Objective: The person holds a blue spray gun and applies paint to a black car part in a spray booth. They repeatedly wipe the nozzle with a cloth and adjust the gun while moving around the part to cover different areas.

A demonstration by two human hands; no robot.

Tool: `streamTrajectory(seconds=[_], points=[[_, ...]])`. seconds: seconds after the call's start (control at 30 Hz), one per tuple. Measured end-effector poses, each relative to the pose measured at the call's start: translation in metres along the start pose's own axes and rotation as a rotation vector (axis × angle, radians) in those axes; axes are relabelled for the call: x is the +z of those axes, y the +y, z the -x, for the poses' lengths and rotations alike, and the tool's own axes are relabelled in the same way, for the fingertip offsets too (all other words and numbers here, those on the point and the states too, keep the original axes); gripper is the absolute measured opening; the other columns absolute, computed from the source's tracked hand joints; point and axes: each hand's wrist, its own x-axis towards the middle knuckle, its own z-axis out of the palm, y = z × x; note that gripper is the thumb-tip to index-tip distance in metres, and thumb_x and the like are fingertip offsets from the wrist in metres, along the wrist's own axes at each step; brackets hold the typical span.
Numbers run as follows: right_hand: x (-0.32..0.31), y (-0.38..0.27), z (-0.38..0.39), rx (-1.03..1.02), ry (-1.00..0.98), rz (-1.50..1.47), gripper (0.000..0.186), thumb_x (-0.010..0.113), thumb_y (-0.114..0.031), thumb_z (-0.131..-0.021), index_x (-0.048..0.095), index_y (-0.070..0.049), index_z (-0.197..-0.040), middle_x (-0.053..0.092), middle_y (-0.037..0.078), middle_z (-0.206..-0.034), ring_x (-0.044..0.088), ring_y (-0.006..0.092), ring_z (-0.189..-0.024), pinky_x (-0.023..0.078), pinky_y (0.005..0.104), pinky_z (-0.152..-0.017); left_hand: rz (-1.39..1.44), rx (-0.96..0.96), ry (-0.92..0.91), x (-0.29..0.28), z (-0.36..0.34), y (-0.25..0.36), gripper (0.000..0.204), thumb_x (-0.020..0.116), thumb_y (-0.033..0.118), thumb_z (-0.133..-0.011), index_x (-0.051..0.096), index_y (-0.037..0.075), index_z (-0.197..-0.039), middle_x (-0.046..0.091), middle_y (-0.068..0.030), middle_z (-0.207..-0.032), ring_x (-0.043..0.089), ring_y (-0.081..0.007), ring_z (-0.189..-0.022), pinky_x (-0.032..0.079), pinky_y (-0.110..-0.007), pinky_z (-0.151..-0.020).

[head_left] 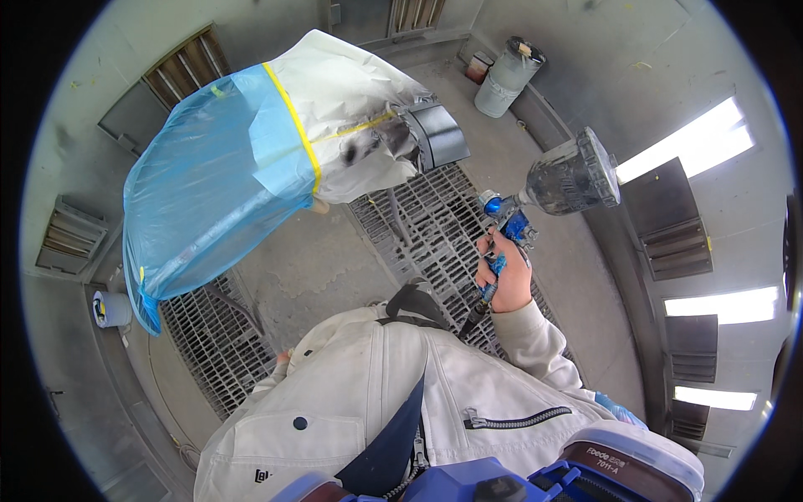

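Observation:
My right hand (508,272) is wrapped round the handle of a blue spray gun (512,224). A paint-stained cup (573,177) sits on the gun, and a dark hose runs down from its handle. Ahead and to the left stands a large object masked in blue plastic film (209,176) and white paper (335,84), joined by yellow tape (293,125). From the paper's right end a glossy dark grey panel (441,135) sticks out bare. The gun is apart from this panel. Of my left hand (283,358) only a sliver shows beside my jacket; its fingers are hidden.
Metal floor grating (443,226) runs across the concrete floor (297,259). A grey drum (508,77) and a small reddish can (478,67) stand in the far corner. A white bucket (111,309) is at the left wall. Bright lamps (723,305) and vents line the right wall.

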Motion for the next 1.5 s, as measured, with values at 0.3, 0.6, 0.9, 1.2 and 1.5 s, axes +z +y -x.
streamTrajectory(seconds=[0.3,0.6,0.9,1.2,1.5], points=[[0.0012,-0.0004,-0.0001,0.010,-0.008,-0.028,0.017,0.066,-0.023,-0.104,0.064,-0.008,-0.111,0.063,0.004,-0.094,0.047,0.0125,-0.050,0.040,0.0317,-0.050,-0.003,-0.003,0.002,-0.0014,-0.0011,0.0002,0.057,0.078,0.059,-0.085,0.080,0.009,-0.111,0.082,-0.0102,-0.106,0.077,-0.0252,-0.098,0.058,-0.042,-0.088],[0.0034,-0.0020,0.0008,0.020,0.005,-0.032,0.016,0.066,-0.024,-0.104,0.064,-0.008,-0.110,0.063,0.003,-0.093,0.047,0.0124,-0.050,0.039,0.0313,-0.050,-0.009,-0.001,0.000,-0.0011,-0.0041,0.0014,0.056,0.077,0.060,-0.085,0.080,0.010,-0.112,0.082,-0.0095,-0.106,0.077,-0.0251,-0.099,0.058,-0.042,-0.089],[0.0060,-0.0002,-0.0004,0.000,-0.013,0.018,0.020,0.064,-0.027,-0.105,0.060,-0.010,-0.115,0.062,0.006,-0.098,0.044,0.0113,-0.050,0.039,0.0307,-0.050,-0.005,0.004,0.005,0.0009,-0.0049,0.0009,0.056,0.076,0.061,-0.086,0.080,0.011,-0.112,0.082,-0.0089,-0.107,0.077,-0.0251,-0.100,0.058,-0.042,-0.089],[0.0083,-0.0027,-0.0012,-0.002,-0.038,-0.031,0.017,0.065,-0.022,-0.104,0.063,-0.008,-0.113,0.063,0.003,-0.094,0.048,0.0122,-0.050,0.041,0.0314,-0.050,-0.009,0.007,0.011,-0.0021,-0.0061,0.0017,0.056,0.075,0.061,-0.087,0.080,0.012,-0.113,0.082,-0.0083,-0.108,0.077,-0.0250,-0.101,0.058,-0.041,-0.090],[0.0054,-0.0044,-0.0014,-0.009,-0.036,0.013,0.022,0.063,-0.025,-0.104,0.060,-0.008,-0.118,0.061,0.006,-0.100,0.045,0.0115,-0.051,0.039,0.0306,-0.051,-0.024,0.010,0.011,-0.0023,-0.0078,0.0053,0.056,0.074,0.062,-0.087,0.080,0.013,-0.113,0.082,-0.0077,-0.108,0.077,-0.0250,-0.102,0.058,-0.041,-0.091]])
